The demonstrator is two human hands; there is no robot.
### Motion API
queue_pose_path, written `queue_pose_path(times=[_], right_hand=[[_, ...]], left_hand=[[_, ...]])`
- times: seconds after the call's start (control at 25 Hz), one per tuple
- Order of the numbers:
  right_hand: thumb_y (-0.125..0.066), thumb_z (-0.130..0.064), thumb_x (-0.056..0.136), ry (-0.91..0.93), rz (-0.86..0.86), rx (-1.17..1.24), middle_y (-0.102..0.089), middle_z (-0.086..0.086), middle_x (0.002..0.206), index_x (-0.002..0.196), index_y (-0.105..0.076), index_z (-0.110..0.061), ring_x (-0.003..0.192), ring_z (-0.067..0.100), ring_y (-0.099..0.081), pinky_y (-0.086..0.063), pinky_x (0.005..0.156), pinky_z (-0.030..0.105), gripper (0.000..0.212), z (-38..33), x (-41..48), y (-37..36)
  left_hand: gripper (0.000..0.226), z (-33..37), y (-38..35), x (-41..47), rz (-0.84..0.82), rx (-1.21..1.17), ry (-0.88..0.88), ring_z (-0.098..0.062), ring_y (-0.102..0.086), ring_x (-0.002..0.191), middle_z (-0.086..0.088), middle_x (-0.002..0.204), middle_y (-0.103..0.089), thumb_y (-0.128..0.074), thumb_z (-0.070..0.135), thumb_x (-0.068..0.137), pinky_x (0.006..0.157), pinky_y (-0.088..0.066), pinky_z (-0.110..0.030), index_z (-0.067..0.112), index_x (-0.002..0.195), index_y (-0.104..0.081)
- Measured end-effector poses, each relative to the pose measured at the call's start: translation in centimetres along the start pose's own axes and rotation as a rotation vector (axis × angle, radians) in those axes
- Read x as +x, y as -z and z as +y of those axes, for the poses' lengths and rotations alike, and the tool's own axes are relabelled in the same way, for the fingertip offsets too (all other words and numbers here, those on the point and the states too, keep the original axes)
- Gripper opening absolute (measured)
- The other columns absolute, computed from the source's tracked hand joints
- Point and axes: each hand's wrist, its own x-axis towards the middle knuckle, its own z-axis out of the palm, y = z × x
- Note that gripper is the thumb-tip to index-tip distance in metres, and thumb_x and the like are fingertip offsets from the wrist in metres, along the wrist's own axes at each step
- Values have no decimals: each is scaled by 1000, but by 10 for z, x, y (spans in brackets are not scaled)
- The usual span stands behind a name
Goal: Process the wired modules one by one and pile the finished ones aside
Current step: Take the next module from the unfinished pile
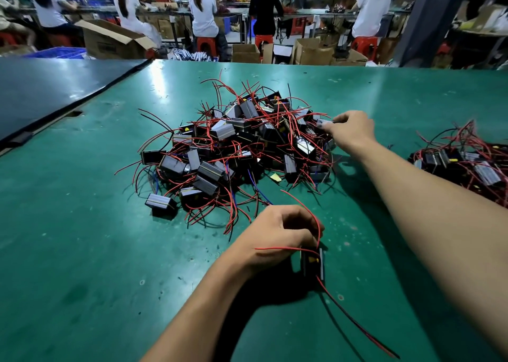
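A large heap of black and grey wired modules (233, 142) with red and black leads lies in the middle of the green table (82, 238). My left hand (277, 238) grips one black module (312, 262) close to me; its red and black wires trail toward the lower right. My right hand (350, 129) reaches to the heap's right edge and pinches a small grey module (321, 123) there. A second, smaller pile of modules (464, 164) sits at the far right of the table.
A dark panel (49, 92) covers the table's back left corner. Beyond the far edge are cardboard boxes (110, 41), red stools and several people seated at other benches with their backs to me.
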Motion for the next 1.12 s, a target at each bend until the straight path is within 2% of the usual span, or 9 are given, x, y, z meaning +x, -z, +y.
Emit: queue_pose_path(times=[0.08,0.16,0.24,0.32,0.48,0.56,0.68,0.88,1.12], right_hand=[[-80,-29,82,-74,21,230,-71,8,98,72,-60,-22,102,28,-68,-53,86,40,23,-3,-5,13],[-78,-27,85,-110,45,388,-73,14,104,87,-63,-17,95,31,-72,-56,80,42,18,-2,-13,24],[-73,-27,89,-122,74,480,-72,16,98,97,-62,-13,73,26,-70,-58,67,39,19,-3,-21,35],[-66,-25,94,-169,67,629,-68,15,85,94,-61,-10,56,19,-60,-51,54,32,16,-11,-31,51],[-52,-31,101,-385,-146,1032,-58,7,76,101,-58,-9,57,14,-58,-53,53,23,23,-18,-59,86],[-49,-34,102,-402,-332,1166,-60,6,75,104,-61,-8,57,13,-58,-53,53,22,29,-8,-79,95],[-47,-39,103,-375,-539,1086,-63,4,75,107,-66,-9,56,11,-57,-52,51,22,35,14,-109,91],[-55,-38,99,-351,-416,881,-72,8,79,105,-68,-7,57,13,-63,-55,52,26,34,35,-130,76],[-65,-39,85,-197,-525,767,-75,1,86,96,-79,-20,65,14,-65,-55,57,26,26,34,-149,71]], left_hand=[[13,-2,1,1,32,47,-16,-14,-65,71,0,76,-71,-64,-13,79,73,-55,-28,-6,90,-69],[13,-4,-1,1,66,93,-26,-12,-67,71,4,76,-72,-64,-11,80,73,-56,-25,-3,88,-70],[14,-4,-2,2,99,124,-33,-12,-68,72,5,76,-73,-64,-10,81,76,-57,-27,0,86,-71],[18,-3,-4,1,131,125,-39,-12,-66,69,3,74,-72,-62,-11,82,74,-56,-27,4,83,-71],[14,-1,-11,-1,227,21,-61,-14,-64,60,-7,70,-67,-56,-11,88,64,-54,-23,-5,87,-68],[16,0,-12,-3,288,-28,-72,-14,-64,60,-6,69,-67,-55,-7,92,62,-54,-23,-2,87,-69],[17,2,-12,-6,304,-9,-88,-8,-65,62,-2,71,-70,-56,-4,93,62,-52,-17,1,90,-72],[15,1,-12,-6,304,37,-85,-8,-67,66,-5,77,-73,-60,-4,89,65,-52,-18,3,89,-73],[12,0,-11,-2,432,142,-91,-25,-72,84,-6,88,-74,-68,9,88,82,-59,-44,14,99,-72]])
